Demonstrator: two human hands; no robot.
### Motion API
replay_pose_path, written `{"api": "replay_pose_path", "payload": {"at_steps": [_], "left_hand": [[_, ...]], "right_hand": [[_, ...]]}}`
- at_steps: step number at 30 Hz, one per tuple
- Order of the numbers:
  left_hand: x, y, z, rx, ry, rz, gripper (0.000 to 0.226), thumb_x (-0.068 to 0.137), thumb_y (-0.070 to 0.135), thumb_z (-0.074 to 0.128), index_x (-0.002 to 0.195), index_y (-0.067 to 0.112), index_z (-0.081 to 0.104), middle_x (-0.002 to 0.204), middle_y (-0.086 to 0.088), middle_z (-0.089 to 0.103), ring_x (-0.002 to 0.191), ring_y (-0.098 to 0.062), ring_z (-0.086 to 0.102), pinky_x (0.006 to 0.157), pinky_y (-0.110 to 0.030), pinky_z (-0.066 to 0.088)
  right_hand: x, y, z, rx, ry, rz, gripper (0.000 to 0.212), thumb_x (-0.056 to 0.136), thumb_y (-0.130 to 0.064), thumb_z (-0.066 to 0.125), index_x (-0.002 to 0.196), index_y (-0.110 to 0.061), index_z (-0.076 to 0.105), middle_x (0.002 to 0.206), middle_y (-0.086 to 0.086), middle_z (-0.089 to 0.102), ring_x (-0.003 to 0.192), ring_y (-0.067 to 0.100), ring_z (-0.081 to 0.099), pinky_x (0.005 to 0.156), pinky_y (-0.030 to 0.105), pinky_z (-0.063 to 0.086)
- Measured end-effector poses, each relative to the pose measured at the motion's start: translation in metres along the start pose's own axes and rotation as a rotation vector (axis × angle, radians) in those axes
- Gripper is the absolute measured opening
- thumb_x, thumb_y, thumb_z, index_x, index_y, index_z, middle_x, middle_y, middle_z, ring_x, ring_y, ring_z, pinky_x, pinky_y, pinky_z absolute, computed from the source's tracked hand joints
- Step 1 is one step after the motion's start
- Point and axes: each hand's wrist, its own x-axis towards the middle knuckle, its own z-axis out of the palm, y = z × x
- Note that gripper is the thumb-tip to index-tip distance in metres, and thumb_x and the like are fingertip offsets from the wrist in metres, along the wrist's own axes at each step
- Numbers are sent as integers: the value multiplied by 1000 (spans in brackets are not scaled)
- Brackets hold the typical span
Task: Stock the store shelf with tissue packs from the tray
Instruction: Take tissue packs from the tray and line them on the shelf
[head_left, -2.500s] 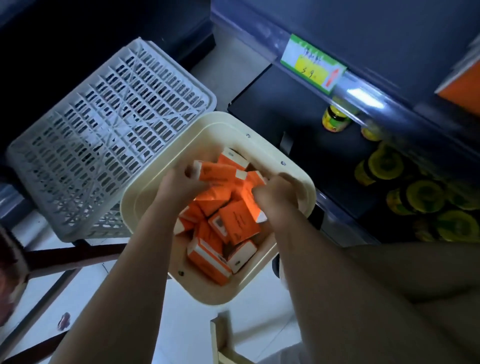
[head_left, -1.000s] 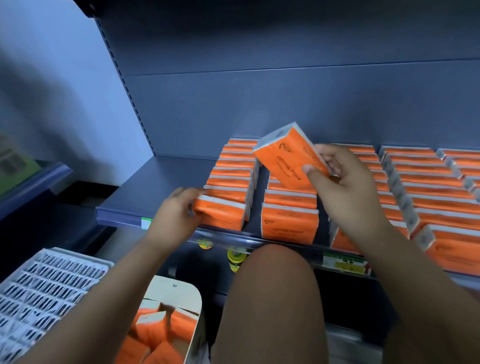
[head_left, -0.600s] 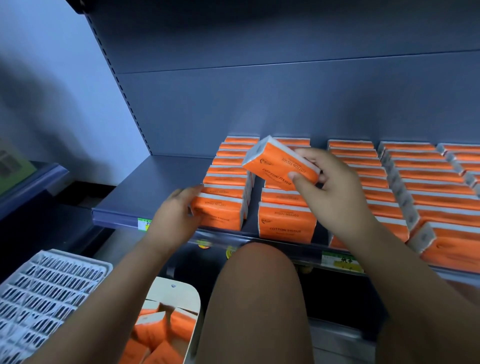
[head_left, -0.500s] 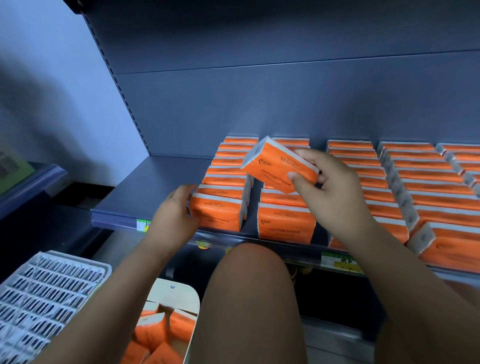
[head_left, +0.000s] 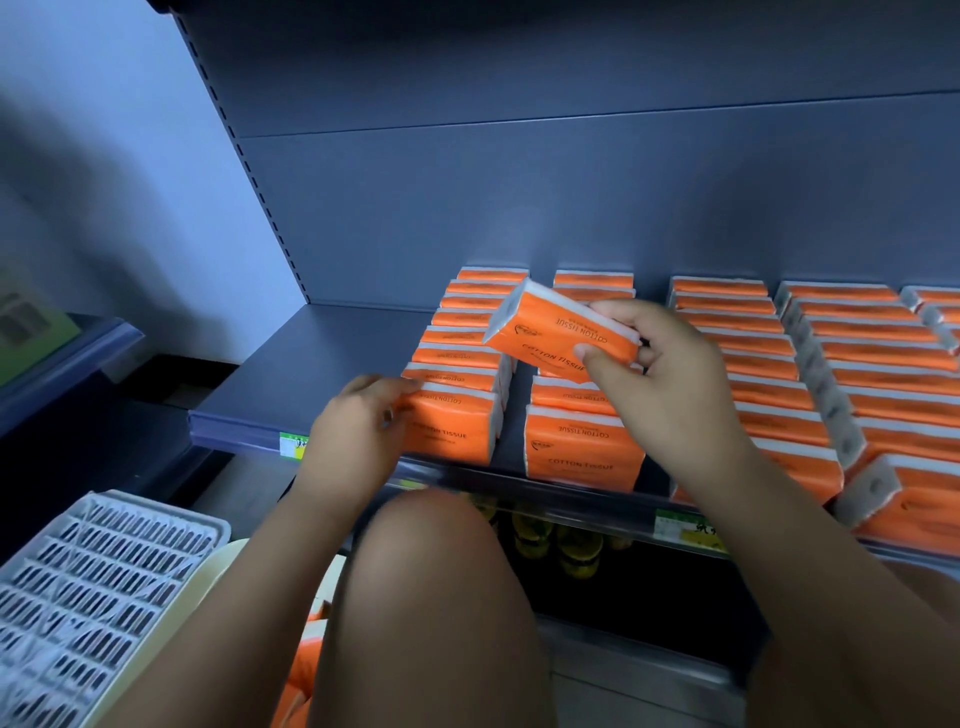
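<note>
Several rows of orange tissue packs stand on the grey shelf (head_left: 311, 364). My right hand (head_left: 660, 384) grips one orange tissue pack (head_left: 556, 338) tilted in the air above the second row (head_left: 576, 447). My left hand (head_left: 358, 431) grips the left end of the front pack (head_left: 452, 431) of the leftmost row, at the shelf's front edge. The cream tray (head_left: 208, 582) sits low at the left; a few orange packs (head_left: 304, 670) in it show beside my knee.
A white slatted crate (head_left: 88, 597) lies at the lower left beside the tray. My knee (head_left: 431, 597) fills the lower middle. Yellow-lidded jars (head_left: 561, 545) stand on the dark shelf below. The shelf's left part is bare. Price tags sit on the shelf rail.
Both hands rose from the tray to the shelf with packs. In the last second my right hand lowered and tilted its pack flatter over the second row; my left hand stayed on the front pack.
</note>
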Motion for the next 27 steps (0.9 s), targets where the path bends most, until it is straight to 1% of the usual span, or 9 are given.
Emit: {"api": "replay_pose_path", "payload": {"at_steps": [6,8,12,15,18,22,24,26,27], "left_hand": [[8,-3,-3,-20,-10,-19,40,81,-3,75,115,20,78,108,-5,73,79,-23,65,80,-34,55],[7,-3,-8,-65,-49,-59,42,81,-6,73,114,20,77,108,-2,72,80,-20,66,83,-30,54],[4,3,-18,-23,-67,36,43,83,-3,70,119,20,74,116,1,69,101,-16,66,91,-9,44],[6,22,-26,11,68,133,34,90,10,70,122,20,71,122,5,66,115,-14,61,98,-12,40],[8,69,-33,-187,149,143,31,95,15,69,125,25,68,120,20,64,117,2,58,99,-11,41],[30,132,-14,-575,141,33,24,98,8,63,116,20,73,113,11,73,108,-1,66,93,-21,53],[44,146,-1,-700,156,-29,23,98,4,59,110,15,75,106,7,77,101,-5,70,88,-22,54],[56,149,9,-814,172,-90,21,99,4,58,107,13,76,102,4,78,96,-6,71,85,-20,55],[62,147,13,-847,177,-110,20,100,5,58,107,13,76,102,4,78,96,-7,71,85,-22,56]], "right_hand": [[0,4,-1,-48,-72,-34,33,94,-29,74,123,-42,66,116,-23,67,107,1,64,94,37,57],[0,5,-4,-37,-87,-38,33,94,-29,75,123,-42,66,117,-22,66,108,1,64,94,39,57],[3,4,-10,30,-72,-72,32,93,-30,75,123,-39,69,117,-19,69,110,6,68,95,44,58],[5,3,-13,146,-42,-25,29,94,-29,75,120,-41,72,110,-18,75,104,4,71,94,41,59],[6,2,-10,206,-40,-21,26,95,-27,75,115,-42,72,107,-13,77,98,7,73,91,43,60],[7,7,2,201,-39,-3,26,94,-27,75,117,-38,70,107,-11,76,98,10,74,89,47,60],[10,9,9,208,11,38,31,92,-24,78,119,-36,69,107,-13,75,98,6,73,89,40,60],[17,12,13,260,87,145,38,87,-19,83,120,-32,69,102,-16,75,94,-1,71,84,26,56],[22,11,14,302,118,202,33,85,-16,83,113,-28,72,94,-15,75,88,0,71,79,23,54]]}}
